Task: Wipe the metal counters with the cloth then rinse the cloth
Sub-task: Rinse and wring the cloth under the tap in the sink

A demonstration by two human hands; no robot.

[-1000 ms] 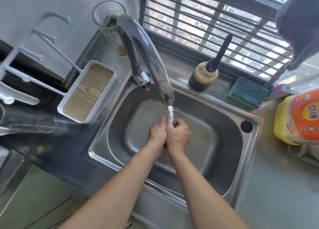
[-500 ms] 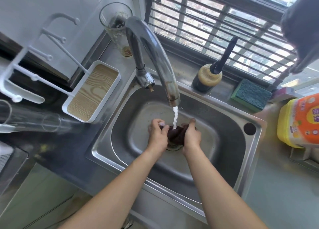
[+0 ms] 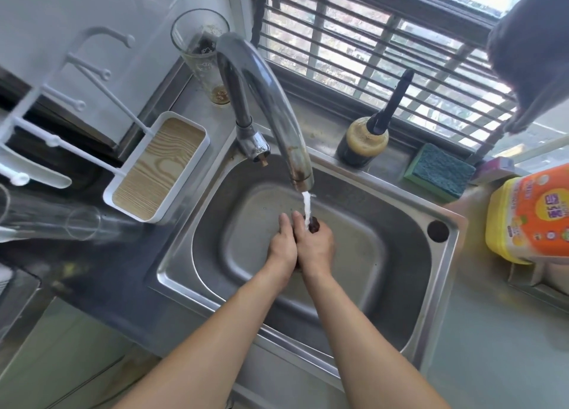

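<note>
the sink (image 3: 431, 285) sits in the middle of the surface (image 3: 492, 362), under the window (image 3: 385, 54). the faucet (image 3: 264, 100) rises behind the sink's back left corner and arches over the basin. a glass (image 3: 203, 54) stands behind the faucet's base. a tray (image 3: 160, 168) lies left of the sink. on the ledge behind the sink a bottle (image 3: 363, 140) stands left of a sponge (image 3: 437, 174). a detergent jug (image 3: 532, 217) stands right of the sink. both hands, the left hand (image 3: 281, 248) and right hand (image 3: 317, 248), meet in the basin below the spout, with the cloth (image 3: 313, 225) between them.

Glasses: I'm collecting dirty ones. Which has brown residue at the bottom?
The upright tall glass behind the faucet; the glass at left lies sideways, looking clear.
</note>
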